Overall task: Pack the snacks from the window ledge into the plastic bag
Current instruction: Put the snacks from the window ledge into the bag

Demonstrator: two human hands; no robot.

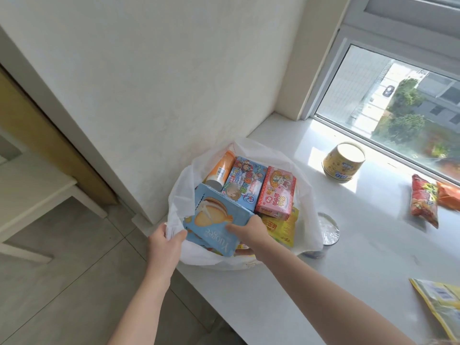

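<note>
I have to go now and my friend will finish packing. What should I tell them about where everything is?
Left hand grips the near rim of the plastic bag, holding it open.
Right hand holds the blue biscuit box in the bag's mouth, not yet let go.
Already in the bag: orange tube, blue cartoon box, pink rabbit box, yellow packet.
Still on the ledge: yellow cup, red packet, orange packet, foil-topped tub beside the bag, yellow pouch.
Next: release the box, then pack those.
</note>
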